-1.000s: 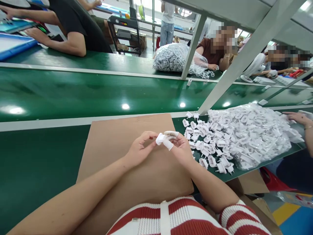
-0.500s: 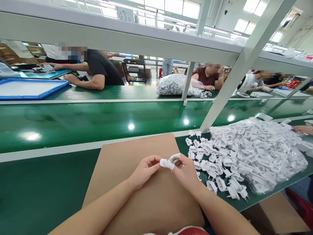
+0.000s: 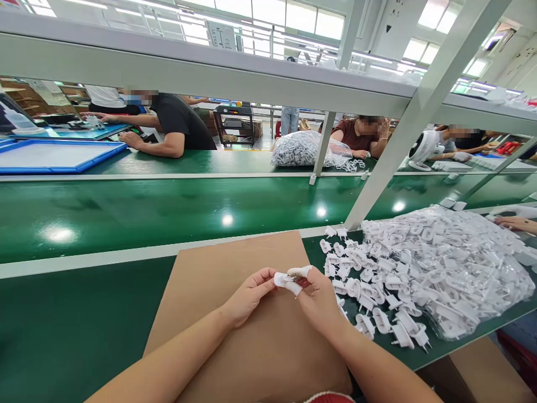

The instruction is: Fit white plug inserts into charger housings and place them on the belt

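Note:
A small white plastic plug part (image 3: 281, 279) is pinched between both hands above the brown cardboard sheet (image 3: 210, 291). My left hand (image 3: 251, 292) is closed on its left end with thumb and fingertips. From the other side, my right hand (image 3: 318, 295) grips it, with white covers on the thumb and a finger. Some of the part is hidden behind these fingers. Just right of my right hand lies a heap of loose white plug parts (image 3: 381, 321) with thin pins.
A large clear bag of white parts (image 3: 461, 263) lies at right, near another person's hand (image 3: 518, 223). Beyond the green conveyor (image 3: 168, 207) several people sit at a bench. A slanted metal post (image 3: 386, 157) rises behind the heap.
The right fingers have shifted slightly on the plug part, showing more of it. The view has tilted a little. At far right, the other person's hand has moved slightly left.

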Demonstrator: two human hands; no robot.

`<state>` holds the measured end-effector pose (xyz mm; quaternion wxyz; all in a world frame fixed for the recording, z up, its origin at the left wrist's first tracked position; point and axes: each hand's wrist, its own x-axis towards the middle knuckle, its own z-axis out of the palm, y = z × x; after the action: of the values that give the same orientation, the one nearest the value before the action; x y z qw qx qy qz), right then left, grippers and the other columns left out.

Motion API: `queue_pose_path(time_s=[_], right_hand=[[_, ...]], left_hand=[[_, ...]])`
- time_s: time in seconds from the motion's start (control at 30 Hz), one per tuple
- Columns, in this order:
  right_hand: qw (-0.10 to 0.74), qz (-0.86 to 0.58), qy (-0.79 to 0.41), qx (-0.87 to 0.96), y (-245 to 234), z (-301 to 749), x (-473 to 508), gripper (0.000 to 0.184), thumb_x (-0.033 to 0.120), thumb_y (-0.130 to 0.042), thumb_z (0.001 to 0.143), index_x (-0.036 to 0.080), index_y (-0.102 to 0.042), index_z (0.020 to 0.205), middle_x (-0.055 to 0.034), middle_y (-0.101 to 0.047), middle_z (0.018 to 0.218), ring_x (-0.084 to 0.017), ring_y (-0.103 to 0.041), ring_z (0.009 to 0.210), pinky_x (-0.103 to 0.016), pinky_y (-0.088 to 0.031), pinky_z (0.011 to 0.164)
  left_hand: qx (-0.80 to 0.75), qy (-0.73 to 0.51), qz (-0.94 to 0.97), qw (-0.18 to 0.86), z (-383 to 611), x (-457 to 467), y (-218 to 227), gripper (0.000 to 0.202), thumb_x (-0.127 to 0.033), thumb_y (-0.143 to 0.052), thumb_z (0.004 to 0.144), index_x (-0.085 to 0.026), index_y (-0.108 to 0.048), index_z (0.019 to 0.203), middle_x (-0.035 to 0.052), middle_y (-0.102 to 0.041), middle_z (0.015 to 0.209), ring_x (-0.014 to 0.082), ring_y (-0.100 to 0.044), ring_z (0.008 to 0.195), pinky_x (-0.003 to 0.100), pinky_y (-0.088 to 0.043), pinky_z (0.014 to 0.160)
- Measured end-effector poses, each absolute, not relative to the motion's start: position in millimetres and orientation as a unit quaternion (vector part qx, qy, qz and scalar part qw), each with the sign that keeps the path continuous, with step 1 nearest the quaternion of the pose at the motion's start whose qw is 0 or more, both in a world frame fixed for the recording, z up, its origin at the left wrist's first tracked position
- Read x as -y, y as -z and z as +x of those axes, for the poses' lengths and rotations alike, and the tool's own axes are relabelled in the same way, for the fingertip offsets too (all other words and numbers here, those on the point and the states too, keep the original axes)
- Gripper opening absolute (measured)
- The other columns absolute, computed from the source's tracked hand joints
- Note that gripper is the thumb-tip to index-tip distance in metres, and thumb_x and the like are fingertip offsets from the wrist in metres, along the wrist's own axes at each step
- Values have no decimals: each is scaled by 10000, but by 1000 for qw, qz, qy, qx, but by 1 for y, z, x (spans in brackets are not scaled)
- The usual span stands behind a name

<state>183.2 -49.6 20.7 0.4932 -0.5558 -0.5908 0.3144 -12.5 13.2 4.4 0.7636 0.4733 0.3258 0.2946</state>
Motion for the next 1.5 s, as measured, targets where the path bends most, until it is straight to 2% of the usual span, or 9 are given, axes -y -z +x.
queue_pose_path(time_s=[0.13,0.23,0.37,0.53,0.83,1.0,1.3,1.43,1.5], right_hand=[[512,-561,-295,579,-23,183,51,186,296,-692,915,274,-761,1086,-39,-766,1013,-199,-718,911,-341,-582,836],[534,-568,-284,558,-25,183,52,176,326,-716,908,274,-767,1068,-33,-760,992,-188,-703,856,-333,-580,798],[532,-568,-286,558,-28,181,53,184,365,-736,909,271,-774,1063,-35,-764,974,-187,-699,837,-336,-575,784],[512,-558,-288,586,-28,178,55,178,377,-734,923,273,-770,1063,-38,-776,975,-196,-715,864,-345,-573,793],[528,-540,-270,597,-29,176,58,159,362,-748,914,281,-786,1046,-25,-777,928,-188,-694,813,-333,-574,754],[528,-544,-252,602,-25,176,59,151,338,-764,895,293,-802,1034,-20,-767,888,-187,-692,778,-327,-564,719],[508,-532,-244,631,-21,180,58,169,288,-661,959,282,-805,1047,-47,-779,903,-216,-738,827,-354,-584,760],[523,-529,-236,626,-24,180,58,200,290,-643,975,295,-806,1090,-52,-804,964,-224,-761,891,-355,-602,785],[530,-529,-242,617,-25,179,59,197,295,-657,970,301,-807,1098,-50,-816,995,-221,-769,906,-350,-611,792]], left_hand=[[-322,-304,460,770,-12,-15,-5,366,-528,-801,900,-187,-677,944,5,-659,911,147,-533,871,242,-410,847],[-313,-312,454,774,-13,-16,-7,363,-541,-772,921,-187,-705,964,31,-693,982,164,-564,931,269,-433,927],[-286,-315,471,773,-16,-16,-5,367,-547,-776,916,-203,-742,1040,41,-707,1040,172,-587,971,271,-444,939],[-275,-294,497,768,-16,-16,-6,264,-440,-824,898,-196,-744,957,36,-712,1019,193,-616,1021,295,-446,991],[-275,-285,539,744,-18,-19,-12,306,-489,-848,842,-184,-825,834,97,-686,1088,285,-617,1112,409,-449,1080],[-270,-275,548,742,-17,-18,-14,302,-497,-819,871,-198,-856,903,100,-673,1097,274,-609,1103,405,-436,1096],[-264,-263,547,749,-16,-16,-19,280,-460,-856,831,-189,-830,894,83,-673,1060,257,-614,1055,377,-469,1043],[-273,-256,551,746,-15,-16,-16,306,-409,-934,734,-192,-805,907,66,-681,1004,239,-598,992,339,-490,925],[-274,-256,553,744,-14,-15,-14,309,-406,-932,740,-188,-789,905,57,-672,958,228,-589,955,332,-486,893]])
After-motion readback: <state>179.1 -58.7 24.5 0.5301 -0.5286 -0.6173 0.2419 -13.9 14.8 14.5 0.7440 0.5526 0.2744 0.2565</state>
